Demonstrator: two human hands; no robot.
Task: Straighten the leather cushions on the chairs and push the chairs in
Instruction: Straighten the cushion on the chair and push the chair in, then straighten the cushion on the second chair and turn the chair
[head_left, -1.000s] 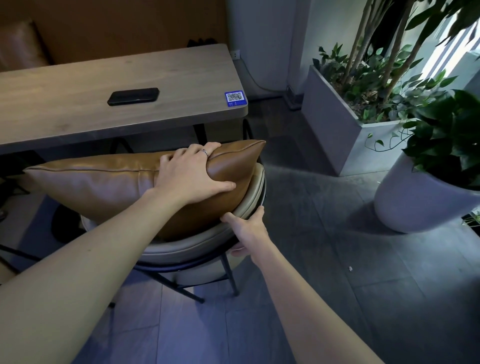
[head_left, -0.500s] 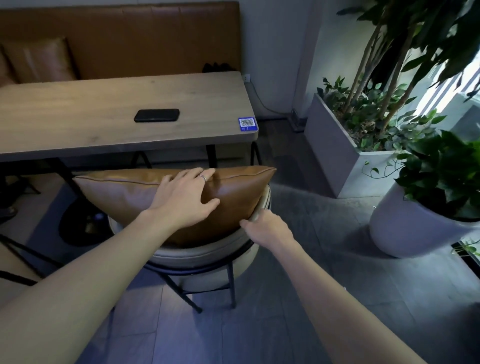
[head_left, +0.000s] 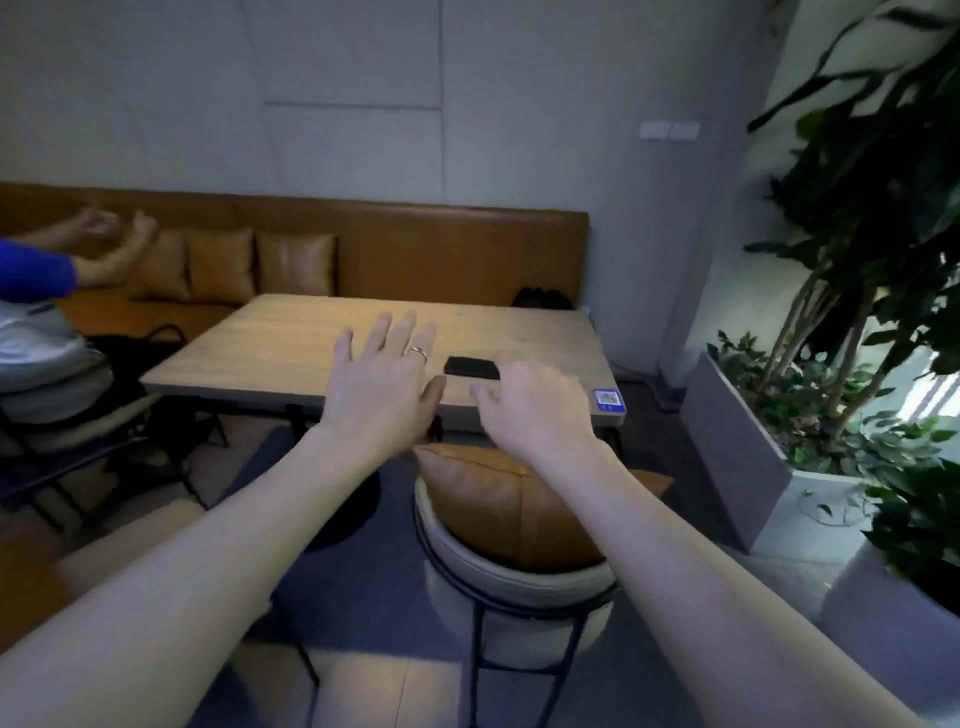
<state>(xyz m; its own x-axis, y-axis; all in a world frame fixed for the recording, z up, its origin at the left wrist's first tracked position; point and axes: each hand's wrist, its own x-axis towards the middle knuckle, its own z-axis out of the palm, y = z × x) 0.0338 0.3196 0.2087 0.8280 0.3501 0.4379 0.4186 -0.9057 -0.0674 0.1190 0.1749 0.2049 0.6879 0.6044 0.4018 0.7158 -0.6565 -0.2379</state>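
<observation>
Head view: both hands are raised in the air above the chair (head_left: 511, 582), and neither touches anything. The left hand (head_left: 382, 387) is flat with its fingers (head_left: 395, 332) spread wide, a ring on one of them; the right hand (head_left: 530, 410) is loosely curled, fingers pointing down, and holds nothing. The leather cushion (head_left: 511, 506) stands on edge against the backrest of the pale round-backed chair, its top seam roughly level, its right corner reaching past the chair rim. The chair sits close to the near edge of the wooden table (head_left: 311, 343); whether the seat is fully under the top cannot be told, since the arms cover that junction. On the table lie a dark phone (head_left: 471, 366) and a blue QR sticker (head_left: 609, 400) at the near right corner. A leather bench (head_left: 426, 249) with three cushions runs along the wall. At far left, another person's hands (head_left: 111, 244) and blue sleeve show, blurred. Planters (head_left: 737, 447) stand to the right. Judgement: this chair's cushion appears set and the hands are released, so the step in hand is the close of work on this chair. The next move calls for confirming the chair is home against the table, then turning to the next chair, likely the one at left (head_left: 78, 415).
</observation>
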